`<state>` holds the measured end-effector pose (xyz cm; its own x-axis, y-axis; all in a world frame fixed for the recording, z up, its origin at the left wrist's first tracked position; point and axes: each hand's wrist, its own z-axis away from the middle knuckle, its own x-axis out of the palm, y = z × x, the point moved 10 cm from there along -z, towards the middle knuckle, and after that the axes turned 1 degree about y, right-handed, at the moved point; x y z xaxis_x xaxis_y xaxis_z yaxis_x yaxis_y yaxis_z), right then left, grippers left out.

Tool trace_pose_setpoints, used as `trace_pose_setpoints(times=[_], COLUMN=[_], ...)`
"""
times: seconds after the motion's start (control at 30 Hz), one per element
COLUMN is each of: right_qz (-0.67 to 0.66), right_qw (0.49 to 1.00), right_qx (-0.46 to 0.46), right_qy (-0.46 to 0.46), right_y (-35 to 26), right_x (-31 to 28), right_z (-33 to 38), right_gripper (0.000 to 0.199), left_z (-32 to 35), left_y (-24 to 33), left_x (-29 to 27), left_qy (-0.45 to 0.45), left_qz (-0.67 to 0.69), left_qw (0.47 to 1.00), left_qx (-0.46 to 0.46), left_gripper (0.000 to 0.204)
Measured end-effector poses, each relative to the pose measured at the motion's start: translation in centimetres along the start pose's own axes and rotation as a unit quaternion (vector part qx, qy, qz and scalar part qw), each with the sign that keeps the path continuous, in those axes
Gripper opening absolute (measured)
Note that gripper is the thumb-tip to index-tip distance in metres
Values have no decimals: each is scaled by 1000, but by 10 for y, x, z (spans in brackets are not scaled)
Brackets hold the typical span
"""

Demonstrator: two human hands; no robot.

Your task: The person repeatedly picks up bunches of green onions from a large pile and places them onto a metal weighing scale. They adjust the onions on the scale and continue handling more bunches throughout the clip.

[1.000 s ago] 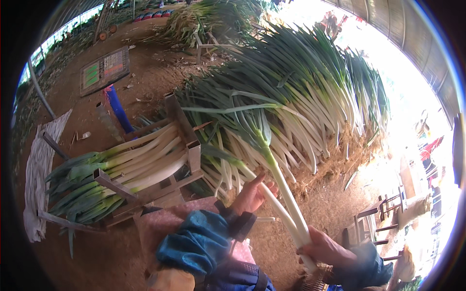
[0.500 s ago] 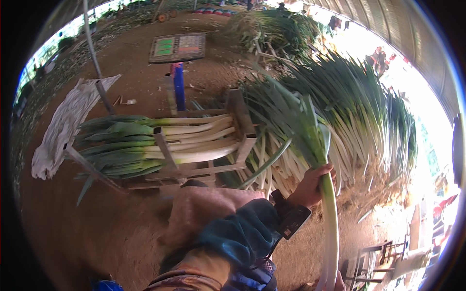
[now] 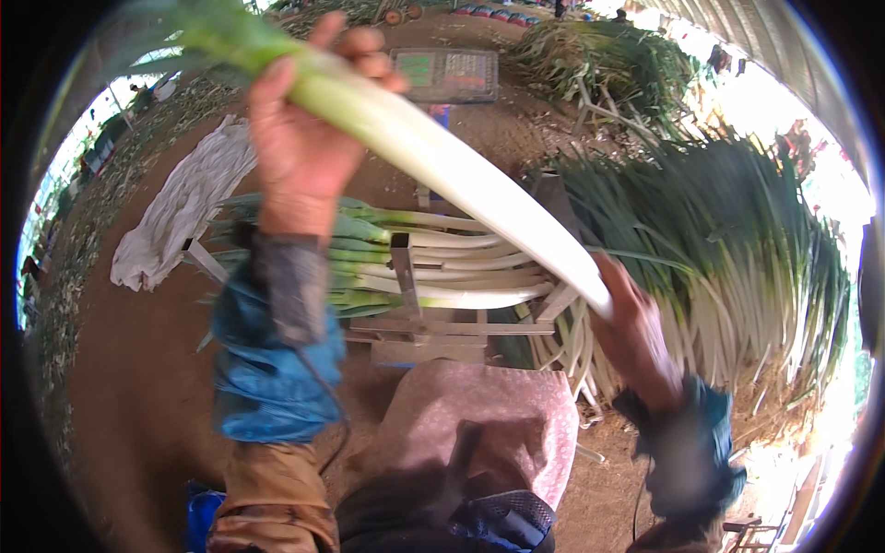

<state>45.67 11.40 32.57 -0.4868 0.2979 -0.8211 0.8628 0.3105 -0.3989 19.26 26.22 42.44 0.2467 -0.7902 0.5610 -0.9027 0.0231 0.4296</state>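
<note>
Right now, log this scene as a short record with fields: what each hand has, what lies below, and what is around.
left hand: gripping the green upper part of a leek, raised high
right hand: holding the white root end of the same leek, lower
leek: one long stalk, slanting down from upper left to lower right
rack: wooden frame below the hands, with more leeks lying flat in it
pile: large heap of leeks to the right, green tops up
cloth: white, on the dirt left of the rack
</note>
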Motion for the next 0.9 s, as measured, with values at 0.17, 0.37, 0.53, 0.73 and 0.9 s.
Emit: trace_pose_setpoints(times=[0.17,0.37,0.53,0.73,0.9], right_qz=[-3,192,174,243,52], right_qw=[980,950,959,937,981], right_qx=[-197,-96,-104,-111,-138], right_qy=[18,-228,-200,-227,-127], right_y=[7,100,121,128,102], right_x=[105,244,258,274,255], right_z=[-95,-73,-74,-64,-70], right_gripper=[42,43,44,46,43], left_z=[115,256,178,205,204], left_y=[52,6,-36,-94,-108], left_x=[-143,-211,-220,-291,-305], left_qy=[317,453,100,-107,-155], left_qz=[-204,-449,-825,-857,-866], left_qw=[926,704,525,355,270], left_qx=[6,-314,-182,-358,-391], left_gripper=[53,21,22,23,26])
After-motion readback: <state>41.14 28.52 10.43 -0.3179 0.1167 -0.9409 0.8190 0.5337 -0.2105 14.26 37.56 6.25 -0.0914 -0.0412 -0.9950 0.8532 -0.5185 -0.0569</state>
